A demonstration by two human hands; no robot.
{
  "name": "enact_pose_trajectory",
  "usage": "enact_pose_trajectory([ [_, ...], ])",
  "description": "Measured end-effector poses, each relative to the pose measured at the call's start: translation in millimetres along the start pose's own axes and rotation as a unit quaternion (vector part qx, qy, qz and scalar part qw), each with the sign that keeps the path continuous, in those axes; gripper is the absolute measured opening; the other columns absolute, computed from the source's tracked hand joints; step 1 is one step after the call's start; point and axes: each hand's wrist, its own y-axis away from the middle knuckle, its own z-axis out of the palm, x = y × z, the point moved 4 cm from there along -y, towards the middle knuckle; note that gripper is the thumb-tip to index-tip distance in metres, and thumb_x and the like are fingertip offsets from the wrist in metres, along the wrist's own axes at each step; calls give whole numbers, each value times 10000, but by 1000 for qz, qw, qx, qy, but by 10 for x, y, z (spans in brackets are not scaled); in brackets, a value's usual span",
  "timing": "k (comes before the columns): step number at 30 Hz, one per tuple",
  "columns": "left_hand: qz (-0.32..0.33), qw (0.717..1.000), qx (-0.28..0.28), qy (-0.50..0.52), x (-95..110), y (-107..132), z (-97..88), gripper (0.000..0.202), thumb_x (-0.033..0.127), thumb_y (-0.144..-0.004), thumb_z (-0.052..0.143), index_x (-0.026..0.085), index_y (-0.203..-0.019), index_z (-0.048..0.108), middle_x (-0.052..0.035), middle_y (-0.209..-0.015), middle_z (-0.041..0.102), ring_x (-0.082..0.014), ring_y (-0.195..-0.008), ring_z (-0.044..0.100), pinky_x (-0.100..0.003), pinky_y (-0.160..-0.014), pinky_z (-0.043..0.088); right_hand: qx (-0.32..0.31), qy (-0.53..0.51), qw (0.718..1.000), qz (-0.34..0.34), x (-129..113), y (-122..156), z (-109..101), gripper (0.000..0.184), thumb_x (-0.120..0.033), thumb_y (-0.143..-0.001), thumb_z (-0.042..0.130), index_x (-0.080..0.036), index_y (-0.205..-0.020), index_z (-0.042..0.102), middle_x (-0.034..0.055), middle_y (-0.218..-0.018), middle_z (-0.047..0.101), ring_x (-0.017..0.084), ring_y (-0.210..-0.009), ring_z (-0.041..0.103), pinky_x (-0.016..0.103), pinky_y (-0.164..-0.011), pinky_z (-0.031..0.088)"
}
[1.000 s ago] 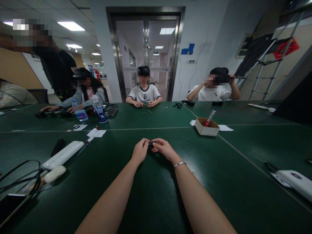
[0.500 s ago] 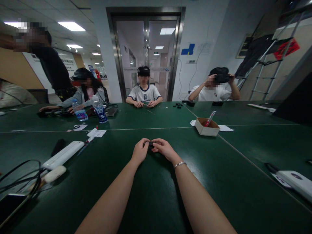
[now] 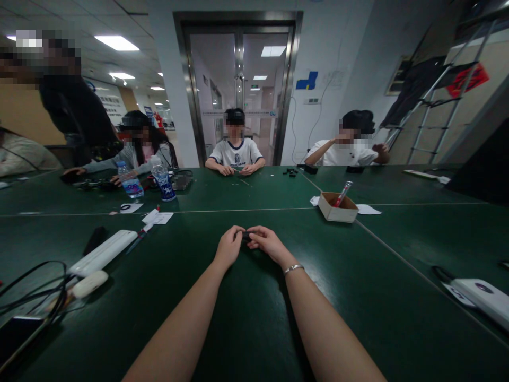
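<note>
Left hand (image 3: 228, 248): pinched on black piece (image 3: 245, 236), left end
Right hand (image 3: 269, 244): likewise, right end
Piece: between them, neither nearer; long axis probably crosswise, partly hidden

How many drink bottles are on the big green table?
2, both toward the left: a purplish-labelled bottle, and a blue-labelled bottle just right of it. Others may be hidden.

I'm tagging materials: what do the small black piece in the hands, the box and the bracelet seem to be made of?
Small black piece: perhaps plastic, from its plain dark look; mostly covered, so its finish is hard to tell.
Box: probably cardboard or thin wood, matte, from its pale, dull sides.
Bracelet: likely metal, polished, from its silvery shine.
</note>
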Motion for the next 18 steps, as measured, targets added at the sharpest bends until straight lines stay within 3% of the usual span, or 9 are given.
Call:
enact_pose_trajectory([
  [3,-2,1000,3,4,2,7,2,306,370,-885,376,204,-959,623,-37,-900,622,-150,-759,573,-270,-676,463,1,0,1000,-1,1,-2,0,185,-130,-789,681,-122,-964,619,54,-793,667,117,-625,660,189,-585,546],
  [12,18,1000,21,5,-20,-14,6,241,240,-843,406,199,-955,615,-45,-981,601,-132,-753,567,-249,-660,471,0,-3,1000,-9,12,-10,-15,202,-152,-766,712,-136,-950,630,40,-768,665,121,-617,659,197,-585,551],
  [18,-2,1000,2,4,-16,-8,19,291,366,-886,376,216,-942,619,-24,-866,628,-136,-725,571,-239,-626,447,0,-5,1000,-7,7,-5,-9,207,-160,-764,716,-135,-953,634,45,-770,665,123,-629,659,199,-590,554],
])
